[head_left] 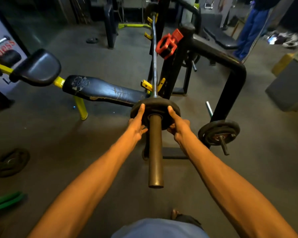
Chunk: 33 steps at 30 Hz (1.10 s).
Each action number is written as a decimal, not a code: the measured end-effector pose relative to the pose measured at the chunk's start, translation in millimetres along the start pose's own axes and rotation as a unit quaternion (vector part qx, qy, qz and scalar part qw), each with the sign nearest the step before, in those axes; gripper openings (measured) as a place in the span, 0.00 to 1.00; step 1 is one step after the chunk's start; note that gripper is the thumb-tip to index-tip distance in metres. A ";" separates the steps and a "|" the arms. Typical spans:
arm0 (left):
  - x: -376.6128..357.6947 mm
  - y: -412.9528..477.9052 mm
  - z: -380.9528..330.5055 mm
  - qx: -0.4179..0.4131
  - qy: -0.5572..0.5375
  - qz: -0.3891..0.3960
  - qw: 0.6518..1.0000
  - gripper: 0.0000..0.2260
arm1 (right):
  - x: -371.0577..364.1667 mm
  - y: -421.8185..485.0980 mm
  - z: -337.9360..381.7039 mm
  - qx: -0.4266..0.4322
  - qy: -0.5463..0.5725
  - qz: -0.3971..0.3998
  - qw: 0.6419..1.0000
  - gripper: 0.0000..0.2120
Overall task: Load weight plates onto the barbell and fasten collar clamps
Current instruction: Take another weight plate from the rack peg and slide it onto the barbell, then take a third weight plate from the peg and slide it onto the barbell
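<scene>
Plate (156, 102) is clasped at its rim by left grip (136, 125) and right grip (179, 127), far up the barbell sleeve (155, 152) between them. Curled fingers (171, 130) could be pinched if it is rammed home.

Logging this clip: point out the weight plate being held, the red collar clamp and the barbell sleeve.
weight plate (162, 103), head view, upper rim.
red collar clamp (159, 45), head view, its frame.
barbell sleeve (155, 152), head view, mid-length.

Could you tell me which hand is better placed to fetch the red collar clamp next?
Probably the right hand: both it and the left hand grip the weight plate, but the red collar clamp sits on the black rack, right of the bar.
</scene>
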<state>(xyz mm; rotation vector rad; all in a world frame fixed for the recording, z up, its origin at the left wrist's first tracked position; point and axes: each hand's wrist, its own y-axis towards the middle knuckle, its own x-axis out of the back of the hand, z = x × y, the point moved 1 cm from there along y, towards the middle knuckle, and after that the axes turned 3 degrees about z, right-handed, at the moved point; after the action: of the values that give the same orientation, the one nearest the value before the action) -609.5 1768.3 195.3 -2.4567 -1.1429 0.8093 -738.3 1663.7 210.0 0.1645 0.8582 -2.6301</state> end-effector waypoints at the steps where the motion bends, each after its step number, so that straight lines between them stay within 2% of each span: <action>1: -4.2 7.8 -6.7 -0.002 0.003 0.004 1.000 0.46 | -5.2 11.1 7.0 0.006 0.006 0.004 1.000 0.39; 4: -13.6 33.0 -20.7 -0.009 0.006 0.012 1.000 0.39 | -20.3 29.5 27.0 0.012 0.027 0.011 1.000 0.39; 6: -17.1 49.2 -23.2 -0.010 -0.006 0.009 1.000 0.42 | -26.6 32.8 36.5 0.024 0.030 -0.004 0.999 0.36; 9: -19.3 61.4 -21.4 -0.010 -0.010 0.000 1.000 0.44 | -28.1 38.9 39.8 0.025 0.008 -0.008 1.000 0.35; 12: -21.7 43.0 -18.6 -0.021 0.012 0.002 1.000 0.34 | -18.0 47.1 35.9 0.018 -0.019 0.011 1.000 0.33; 15: -15.5 13.3 -9.1 -0.098 0.116 -0.063 0.986 0.22 | 8.3 52.7 33.8 0.035 -0.067 0.007 0.997 0.24; 17: -10.5 -9.2 -4.2 -0.195 0.213 -0.092 0.953 0.16 | 33.1 50.1 32.8 0.045 -0.107 0.008 0.993 0.17; 19: -14.2 -27.2 -5.4 -0.294 0.300 -0.067 0.905 0.13 | 59.3 41.9 32.4 0.057 -0.135 0.015 0.989 0.14; 22: -39.8 -36.2 -5.9 -0.362 0.418 0.033 0.833 0.13 | 97.2 24.3 32.5 0.086 -0.175 -0.005 0.981 0.24; 25: -78.8 -34.1 12.4 -0.316 0.540 0.162 0.763 0.16 | 134.8 14.3 32.8 0.119 -0.247 -0.024 0.961 0.27; 28: -120.9 -26.2 42.7 -0.258 0.621 0.236 0.701 0.20 | 173.7 17.6 39.4 0.134 -0.332 -0.040 0.933 0.28; 33: -200.5 7.0 92.3 -0.175 0.669 0.300 0.657 0.23 | 265.8 54.4 59.6 0.147 -0.488 -0.062 0.858 0.21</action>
<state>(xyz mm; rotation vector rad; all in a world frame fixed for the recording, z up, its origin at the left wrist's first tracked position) -766.2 1612.7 191.1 -2.6093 0.1454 -1.1906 -963.5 1506.2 169.8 -1.0853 0.1025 -2.4223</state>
